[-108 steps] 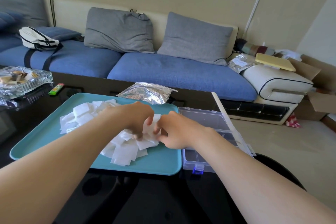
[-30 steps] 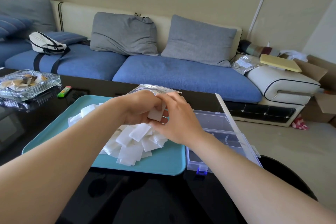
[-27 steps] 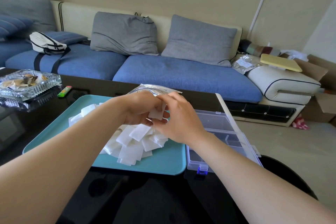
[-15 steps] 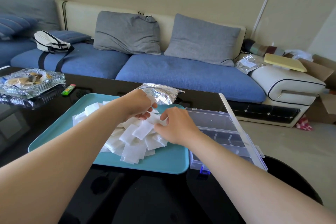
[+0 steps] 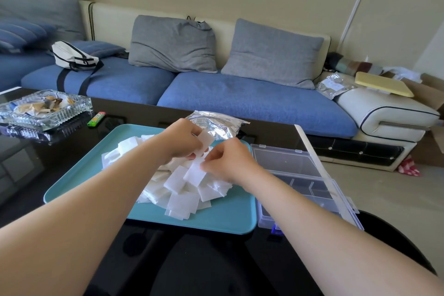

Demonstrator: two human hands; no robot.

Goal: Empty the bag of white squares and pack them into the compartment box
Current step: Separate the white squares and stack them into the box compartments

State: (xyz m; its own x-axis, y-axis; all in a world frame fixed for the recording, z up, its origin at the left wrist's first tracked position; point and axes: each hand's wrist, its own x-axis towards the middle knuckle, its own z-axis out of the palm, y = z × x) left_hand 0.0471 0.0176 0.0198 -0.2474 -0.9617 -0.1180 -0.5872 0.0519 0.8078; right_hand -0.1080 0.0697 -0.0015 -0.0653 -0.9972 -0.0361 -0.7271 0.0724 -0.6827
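Status: sorting in progress, packing not begun. The white squares (image 5: 179, 191) lie in a loose heap on the teal tray (image 5: 228, 220). The foil bag (image 5: 222, 124) lies flat behind the heap, at the tray's far edge, and appears emptied. No squares show in the visible sections of the compartment box (image 5: 296, 172).

Hands: the left hand (image 5: 183, 143) is curled around one or a few squares, held upright above the heap. The right hand (image 5: 231, 162) pinches the edge of another square at the top of the heap.

Governing relation: the box stands just beside the tray's right edge, to the right of both hands. Its long axis runs away from the person, and its lid stands open along the far right side. The right hand is the nearer, so a transfer would go sideways to the right, over the tray rim.

Change from half a second earlier: the left hand sits higher, with a square now showing clear of its fingers. The right hand has closed on a square. Heap, bag and box are unmoved.
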